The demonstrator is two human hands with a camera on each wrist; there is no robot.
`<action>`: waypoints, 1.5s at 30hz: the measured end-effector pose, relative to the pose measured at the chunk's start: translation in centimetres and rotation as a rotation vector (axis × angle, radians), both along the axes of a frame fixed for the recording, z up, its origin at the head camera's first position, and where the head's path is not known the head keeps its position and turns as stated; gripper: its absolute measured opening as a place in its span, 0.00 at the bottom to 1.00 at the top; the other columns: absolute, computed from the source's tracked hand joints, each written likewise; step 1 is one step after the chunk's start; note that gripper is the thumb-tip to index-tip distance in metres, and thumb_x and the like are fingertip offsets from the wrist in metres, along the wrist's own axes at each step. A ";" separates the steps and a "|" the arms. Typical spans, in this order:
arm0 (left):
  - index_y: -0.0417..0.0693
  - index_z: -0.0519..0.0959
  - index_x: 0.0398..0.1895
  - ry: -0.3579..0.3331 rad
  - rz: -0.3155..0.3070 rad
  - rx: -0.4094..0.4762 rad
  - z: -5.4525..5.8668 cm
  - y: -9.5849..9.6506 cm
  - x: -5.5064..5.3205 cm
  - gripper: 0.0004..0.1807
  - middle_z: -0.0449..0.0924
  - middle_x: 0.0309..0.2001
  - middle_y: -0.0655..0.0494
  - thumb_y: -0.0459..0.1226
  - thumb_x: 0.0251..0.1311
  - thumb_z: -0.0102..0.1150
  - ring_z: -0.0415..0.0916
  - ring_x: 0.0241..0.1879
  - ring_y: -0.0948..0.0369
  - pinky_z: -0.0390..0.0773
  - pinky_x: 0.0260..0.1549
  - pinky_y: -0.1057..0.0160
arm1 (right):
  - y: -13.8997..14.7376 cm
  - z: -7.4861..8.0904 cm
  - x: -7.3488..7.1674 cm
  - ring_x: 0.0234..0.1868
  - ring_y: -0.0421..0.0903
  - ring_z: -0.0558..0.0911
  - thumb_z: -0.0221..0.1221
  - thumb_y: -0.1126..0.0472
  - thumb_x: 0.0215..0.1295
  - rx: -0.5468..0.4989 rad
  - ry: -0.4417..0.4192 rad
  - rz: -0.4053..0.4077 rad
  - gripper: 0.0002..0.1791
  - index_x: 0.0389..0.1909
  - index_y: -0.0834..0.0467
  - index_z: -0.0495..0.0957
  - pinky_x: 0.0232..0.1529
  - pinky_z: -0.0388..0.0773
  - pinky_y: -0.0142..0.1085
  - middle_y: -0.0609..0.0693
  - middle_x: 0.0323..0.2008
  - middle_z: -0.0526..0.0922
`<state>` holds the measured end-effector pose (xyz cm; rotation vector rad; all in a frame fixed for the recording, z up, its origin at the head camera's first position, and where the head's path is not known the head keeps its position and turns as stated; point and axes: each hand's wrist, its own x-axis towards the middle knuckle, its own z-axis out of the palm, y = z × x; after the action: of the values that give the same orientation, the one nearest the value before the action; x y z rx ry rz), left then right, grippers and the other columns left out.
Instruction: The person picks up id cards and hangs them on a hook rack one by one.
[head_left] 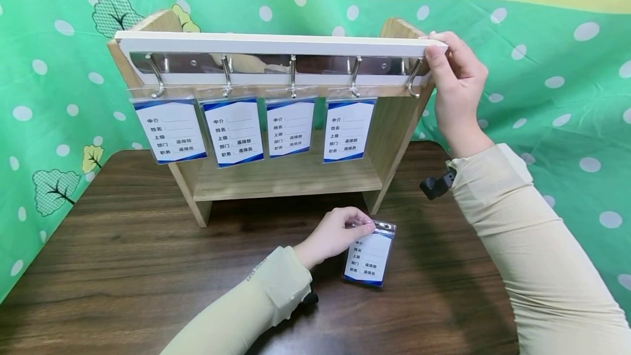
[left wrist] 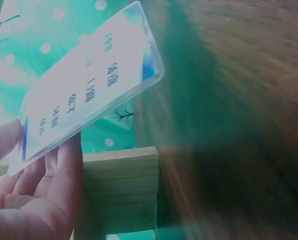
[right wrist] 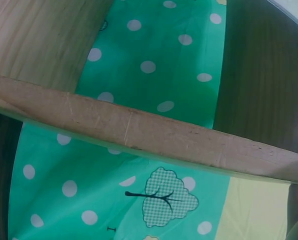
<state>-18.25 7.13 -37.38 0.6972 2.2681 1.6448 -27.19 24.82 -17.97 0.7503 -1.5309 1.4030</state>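
Note:
In the head view my left hand [head_left: 335,234] pinches the top edge of a name badge [head_left: 368,259] in a clear plastic sleeve, above the table in front of a wooden stand [head_left: 291,177]. The left wrist view shows the thumb and fingers of that hand [left wrist: 39,200] on either side of the badge's [left wrist: 89,80] end. My right hand [head_left: 460,89] grips the right end of the white hook rail [head_left: 281,44], thumb in front. Only a bit of the right hand [right wrist: 296,220] enters the right wrist view, beside the stand's edge [right wrist: 139,132].
Several similar badges [head_left: 170,130] hang from metal hooks [head_left: 227,76] along the rail. The rightmost hook [head_left: 414,78] is bare. A dark wooden table [head_left: 123,267] lies below, with a green dotted cloth [head_left: 557,97] behind it.

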 end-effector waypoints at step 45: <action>0.53 0.79 0.42 0.359 0.011 0.093 11.9 -1.7 0.9 0.09 0.81 0.36 0.65 0.43 0.61 0.57 0.74 0.31 0.68 0.76 0.32 0.70 | 0.6 0.4 0.6 0.38 0.46 0.76 0.60 0.66 0.60 -0.014 -0.129 0.065 0.10 0.41 0.64 0.82 0.39 0.70 0.31 0.53 0.39 0.83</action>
<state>-17.33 5.41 -25.51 1.0818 2.4439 1.7582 -26.56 25.38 -17.53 0.7185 -1.6058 1.5339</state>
